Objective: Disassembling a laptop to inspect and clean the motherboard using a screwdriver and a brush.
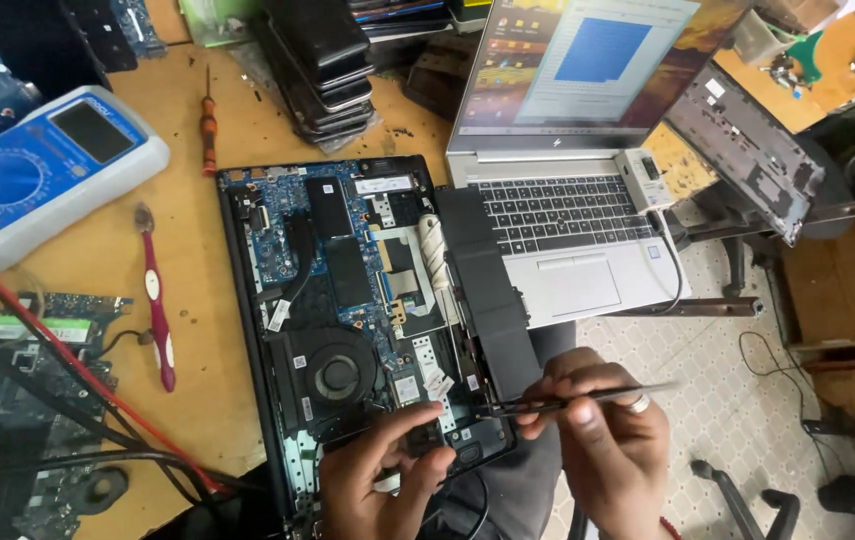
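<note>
An opened laptop point(338, 300) lies base-up on the wooden bench, with its blue circuit board, black fan point(336, 375) and a long black battery point(488, 285) exposed. My right hand point(608, 440) grips thin metal tweezers point(588, 398), whose tips point left at the board's near right corner. My left hand point(383, 475) rests on the laptop's near edge, its fingers pinching a small part beside the tweezer tips.
A running silver laptop point(568, 150) stands to the right. A blue multimeter point(43, 165) with a red lead, a red toothbrush point(158, 310), an orange screwdriver point(209, 120), a stack of phones point(323, 65) and loose circuit boards point(18, 400) lie around.
</note>
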